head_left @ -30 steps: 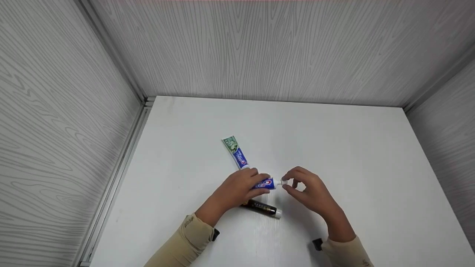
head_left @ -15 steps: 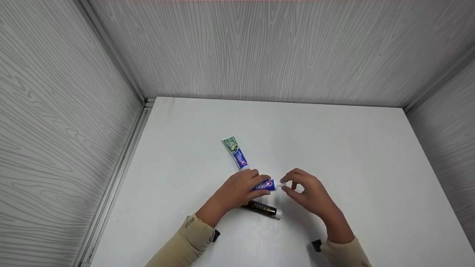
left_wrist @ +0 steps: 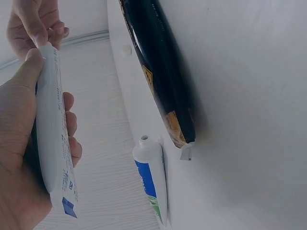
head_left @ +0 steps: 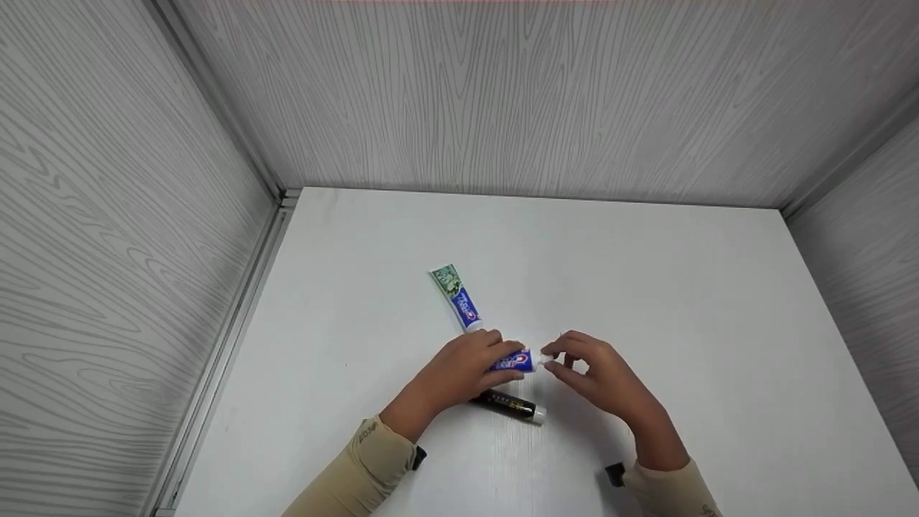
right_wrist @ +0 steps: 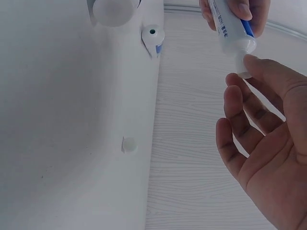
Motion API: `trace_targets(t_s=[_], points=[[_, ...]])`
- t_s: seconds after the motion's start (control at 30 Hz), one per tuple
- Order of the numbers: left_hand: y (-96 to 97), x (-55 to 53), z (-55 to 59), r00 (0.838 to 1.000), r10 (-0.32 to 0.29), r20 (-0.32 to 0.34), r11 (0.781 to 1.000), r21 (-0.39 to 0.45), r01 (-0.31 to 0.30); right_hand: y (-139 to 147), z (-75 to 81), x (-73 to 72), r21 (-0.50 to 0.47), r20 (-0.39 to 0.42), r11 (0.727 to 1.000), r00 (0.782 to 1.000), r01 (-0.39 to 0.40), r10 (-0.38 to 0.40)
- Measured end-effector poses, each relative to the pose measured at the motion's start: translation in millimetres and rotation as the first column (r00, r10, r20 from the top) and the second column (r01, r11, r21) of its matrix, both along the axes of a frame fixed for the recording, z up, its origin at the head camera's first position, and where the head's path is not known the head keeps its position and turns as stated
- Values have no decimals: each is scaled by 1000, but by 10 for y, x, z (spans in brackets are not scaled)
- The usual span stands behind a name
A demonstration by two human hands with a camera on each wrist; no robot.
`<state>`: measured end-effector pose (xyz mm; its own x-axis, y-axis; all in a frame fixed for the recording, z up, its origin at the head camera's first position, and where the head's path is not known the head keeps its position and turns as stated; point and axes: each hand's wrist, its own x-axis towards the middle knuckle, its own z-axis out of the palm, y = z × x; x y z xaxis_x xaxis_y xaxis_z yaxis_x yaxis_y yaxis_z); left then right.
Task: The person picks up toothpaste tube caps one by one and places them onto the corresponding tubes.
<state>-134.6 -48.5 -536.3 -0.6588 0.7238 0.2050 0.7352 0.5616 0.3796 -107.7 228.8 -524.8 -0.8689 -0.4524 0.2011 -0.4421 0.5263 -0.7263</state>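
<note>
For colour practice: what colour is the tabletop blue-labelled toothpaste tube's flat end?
Green flat end, clearest in head view.

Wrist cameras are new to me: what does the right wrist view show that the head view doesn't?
Only the right wrist view shows the open mouth of the green-blue tube and a loose white cap on the table. Only the head view shows beige sleeves and that tube's green end. Both show the left hand holding another tube and the right hand pinching its white tip.
</note>
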Motion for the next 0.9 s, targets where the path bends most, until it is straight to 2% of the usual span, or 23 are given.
trace_targets(t_s=[0.4,0.9], points=[[14,31,-16,1000,-11,29,1000,0,11,49,-61,-12,-2,110,999,993,-37,37],[40,34,-6,998,4,65,1000,-25,-2,71,-82,-26,-5,201,1000,979,-27,27]])
